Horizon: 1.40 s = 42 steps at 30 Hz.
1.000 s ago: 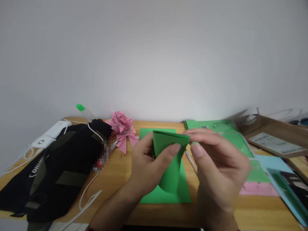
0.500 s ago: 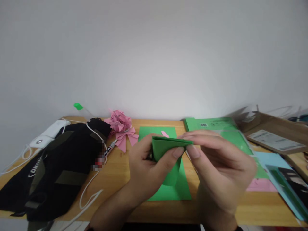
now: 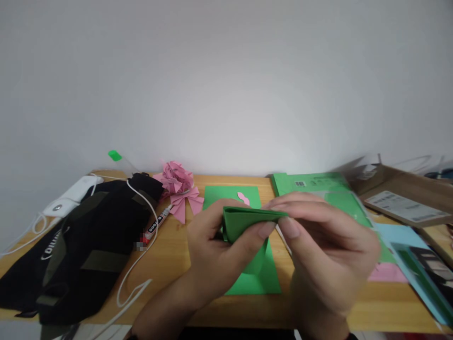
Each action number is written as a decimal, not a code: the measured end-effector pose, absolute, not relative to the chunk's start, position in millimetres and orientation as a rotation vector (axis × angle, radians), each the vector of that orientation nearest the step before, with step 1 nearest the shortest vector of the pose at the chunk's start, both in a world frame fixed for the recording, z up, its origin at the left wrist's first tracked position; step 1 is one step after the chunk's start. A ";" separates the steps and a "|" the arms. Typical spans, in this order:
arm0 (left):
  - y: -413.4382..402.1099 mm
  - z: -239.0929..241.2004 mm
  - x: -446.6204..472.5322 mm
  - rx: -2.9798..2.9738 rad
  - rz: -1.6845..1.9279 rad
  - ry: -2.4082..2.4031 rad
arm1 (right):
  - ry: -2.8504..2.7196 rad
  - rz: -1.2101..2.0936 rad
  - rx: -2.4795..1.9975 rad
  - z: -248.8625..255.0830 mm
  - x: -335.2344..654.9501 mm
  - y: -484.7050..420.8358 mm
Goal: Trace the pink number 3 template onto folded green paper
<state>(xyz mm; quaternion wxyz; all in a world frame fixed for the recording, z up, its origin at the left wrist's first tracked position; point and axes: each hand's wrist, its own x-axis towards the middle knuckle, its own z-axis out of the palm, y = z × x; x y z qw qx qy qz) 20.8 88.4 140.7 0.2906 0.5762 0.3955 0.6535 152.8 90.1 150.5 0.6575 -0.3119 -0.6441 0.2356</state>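
A folded piece of green paper [image 3: 244, 222] is held up in front of me, its layered edge turned upward. My left hand [image 3: 222, 250] grips it from the left, thumb pressed across the near face and fingers behind. At its right end, my right hand [image 3: 322, 241] pinches the corner between thumb and fingers. Below them a green sheet [image 3: 262, 281] lies flat on the wooden table, partly hidden by my hands. A small pink paper cutout [image 3: 242, 197] rests near the top of that sheet.
On the left lie a black bag [image 3: 106, 236], a white cable [image 3: 123, 283], a marker [image 3: 155, 225] and pink folded paper flowers [image 3: 177, 179]. To the right are a green paper pack [image 3: 311, 182], a cardboard package [image 3: 406, 193], a pink sheet [image 3: 389, 273] and light blue sheets [image 3: 403, 233]. A wall stands behind.
My right hand has shifted slightly right and down along with the corner of the folded green paper. The left thumb has slid a little to the right along its face.
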 end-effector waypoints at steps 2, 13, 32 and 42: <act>88.5 141.2 20.9 1.548 1.748 1.064 | -1.440 0.524 -0.702 149.9 150.2 89.7; 91.2 130.7 13.5 1.532 1.872 0.719 | -1.434 0.419 -0.681 149.9 150.0 93.9; 94.9 133.0 11.1 1.509 1.890 0.591 | -1.433 0.499 -0.587 148.6 146.4 92.7; 95.2 133.7 11.3 1.508 1.896 0.628 | -1.437 0.495 -0.593 148.8 146.4 92.6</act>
